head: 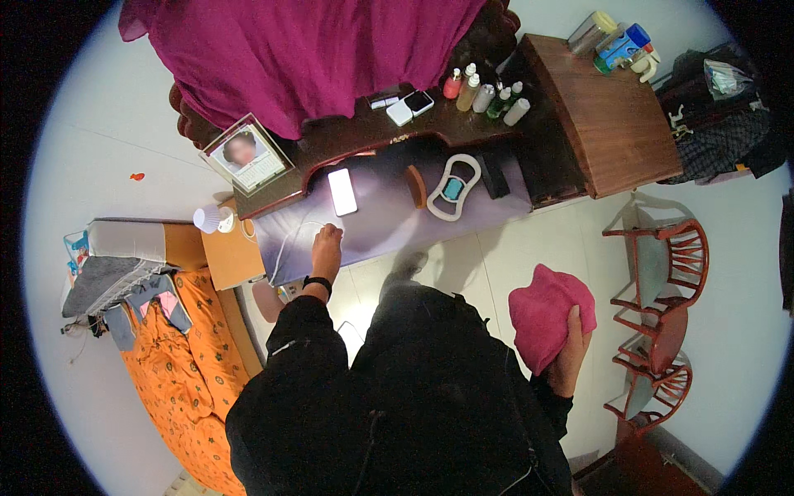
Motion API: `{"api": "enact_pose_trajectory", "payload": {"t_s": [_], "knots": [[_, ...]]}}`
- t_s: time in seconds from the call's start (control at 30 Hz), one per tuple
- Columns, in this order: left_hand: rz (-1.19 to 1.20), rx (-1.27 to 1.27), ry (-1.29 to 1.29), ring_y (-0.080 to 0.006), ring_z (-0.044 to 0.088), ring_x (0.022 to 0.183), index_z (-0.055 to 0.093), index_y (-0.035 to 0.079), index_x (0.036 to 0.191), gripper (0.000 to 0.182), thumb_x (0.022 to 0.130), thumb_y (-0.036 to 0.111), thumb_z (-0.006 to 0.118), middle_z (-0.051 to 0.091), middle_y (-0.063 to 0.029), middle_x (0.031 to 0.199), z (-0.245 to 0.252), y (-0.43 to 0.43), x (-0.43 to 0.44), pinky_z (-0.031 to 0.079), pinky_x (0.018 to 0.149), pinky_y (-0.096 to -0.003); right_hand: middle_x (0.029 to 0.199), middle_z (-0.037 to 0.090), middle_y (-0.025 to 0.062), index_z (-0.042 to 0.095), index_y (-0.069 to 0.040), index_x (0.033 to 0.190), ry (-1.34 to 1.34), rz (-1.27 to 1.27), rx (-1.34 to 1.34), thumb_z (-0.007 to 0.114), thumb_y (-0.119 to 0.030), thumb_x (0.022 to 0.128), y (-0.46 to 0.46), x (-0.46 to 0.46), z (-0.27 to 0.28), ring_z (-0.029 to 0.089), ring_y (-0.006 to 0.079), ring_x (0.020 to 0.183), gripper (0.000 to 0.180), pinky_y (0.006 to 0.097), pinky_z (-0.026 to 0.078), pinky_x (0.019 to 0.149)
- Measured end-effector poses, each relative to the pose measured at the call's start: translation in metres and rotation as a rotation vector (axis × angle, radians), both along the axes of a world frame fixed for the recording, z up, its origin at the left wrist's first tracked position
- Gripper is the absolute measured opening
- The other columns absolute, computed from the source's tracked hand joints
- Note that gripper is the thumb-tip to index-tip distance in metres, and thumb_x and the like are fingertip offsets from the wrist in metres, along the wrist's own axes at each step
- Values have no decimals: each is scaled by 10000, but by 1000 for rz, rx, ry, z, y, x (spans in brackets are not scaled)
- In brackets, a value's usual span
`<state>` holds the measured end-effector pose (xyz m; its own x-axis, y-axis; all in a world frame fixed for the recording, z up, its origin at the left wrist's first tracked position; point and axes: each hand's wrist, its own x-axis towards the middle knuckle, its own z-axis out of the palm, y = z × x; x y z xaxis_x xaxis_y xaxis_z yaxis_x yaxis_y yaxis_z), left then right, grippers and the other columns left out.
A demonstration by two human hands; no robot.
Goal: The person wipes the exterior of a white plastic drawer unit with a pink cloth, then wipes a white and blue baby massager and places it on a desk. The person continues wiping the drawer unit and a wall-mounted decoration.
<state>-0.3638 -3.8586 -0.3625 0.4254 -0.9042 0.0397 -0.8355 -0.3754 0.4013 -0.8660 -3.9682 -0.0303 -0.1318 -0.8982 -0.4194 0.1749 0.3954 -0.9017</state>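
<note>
A crumpled pink cloth is gripped in my right hand, out over the floor to the right of my body. My left hand, with a black band on the wrist, is at the front edge of the dressing table's purple-grey cover. Its fingers are curled beside a white cable, and whether they hold it is unclear. Just beyond those fingers lies a phone with a bright white face. Further right on the cover are a brown wooden comb and a white-framed object with a teal centre.
Several pump and spray bottles stand on the dark shelf, below a draped magenta cloth. A framed photo leans at the left corner. Red-brown wooden chairs line the right wall. An orange-covered bed is at left.
</note>
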Motion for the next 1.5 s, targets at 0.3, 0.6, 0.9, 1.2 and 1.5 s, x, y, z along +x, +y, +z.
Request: {"api": "enact_pose_trajectory", "payload": {"t_s": [0.3, 0.6, 0.9, 1.2, 1.5], "knots": [[-123, 258, -95, -373, 679, 1102, 706, 32, 987, 101, 994, 62, 610, 658, -162, 1126, -48, 0, 61, 583, 931, -459, 1399, 706, 162, 580, 15, 1520, -20, -10, -2, 658, -279, 1125, 5, 23, 14, 705, 263, 1232, 499, 415, 572, 1067], [-209, -11, -52, -440, 730, 1015, 695, 36, 1129, 157, 1075, 145, 595, 724, -205, 1149, -37, -139, 74, 606, 809, -523, 1394, 713, 159, 570, 18, 1526, -71, -108, 13, 645, -249, 1131, 26, 24, 12, 708, 257, 1243, 483, 408, 571, 1081], [-243, 71, 108, -433, 544, 1473, 482, 38, 1644, 733, 943, -19, 687, 529, -271, 1626, -37, -217, 53, 485, 1203, -475, 1430, 694, 166, 572, 20, 1520, -143, -402, 45, 625, -236, 1142, 89, -30, 5, 701, 263, 1263, 459, 413, 568, 1090], [-309, 12, 490, -441, 675, 1262, 675, -11, 1400, 419, 982, 24, 687, 666, -253, 1421, 1, -158, -183, 537, 1108, -495, 1429, 688, 174, 549, 20, 1540, -160, -546, 40, 657, -305, 1121, 147, -138, -17, 697, 285, 1263, 542, 428, 563, 1089], [-1113, 223, 1020, -227, 755, 1064, 677, -6, 1420, 392, 1127, 253, 657, 749, -161, 1291, 176, -106, -531, 619, 939, -401, 1425, 688, 178, 548, 31, 1533, -89, -509, -105, 600, -337, 1145, 205, -250, 3, 700, 295, 1251, 538, 436, 560, 1091]]}}
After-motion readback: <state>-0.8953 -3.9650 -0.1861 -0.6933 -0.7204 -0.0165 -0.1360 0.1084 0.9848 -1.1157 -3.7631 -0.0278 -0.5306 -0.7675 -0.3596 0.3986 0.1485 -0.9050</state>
